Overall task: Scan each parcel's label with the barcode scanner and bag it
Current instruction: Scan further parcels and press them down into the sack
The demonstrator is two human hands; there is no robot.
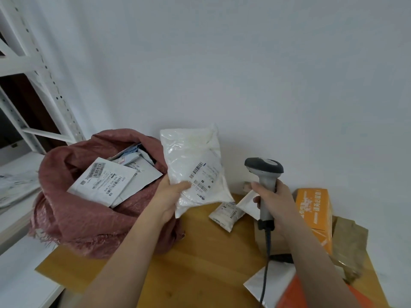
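Head view shows me both hands up over the wooden table (200,263). My left hand (171,196) pinches a white plastic parcel (193,165) by its lower corner, thumb on the front, and holds it upright with the label (201,178) facing me, barcodes in plain sight. My right hand (275,203) is wrapped round the handle of the barcode scanner (264,174), whose grey head sits just to the right of the parcel and level with the label; its cable runs down past my forearm. I cannot tell whether the trigger is pressed, and I see no beam on the label, so I judge this parcel is at the scanning step and not yet bagged.

To the left, the pink sack (73,207) stands open on the table edge with several labelled parcels (104,181) already inside, which I take to be finished work. Still waiting on the table are a small white packet (224,215) and another white packet (246,202) just beside it, an orange box (315,214) to the right, a brown paper parcel (349,241) beyond that, and a white mailer (273,283) near my right arm. So I put the job somewhere past the middle, with a handful left.
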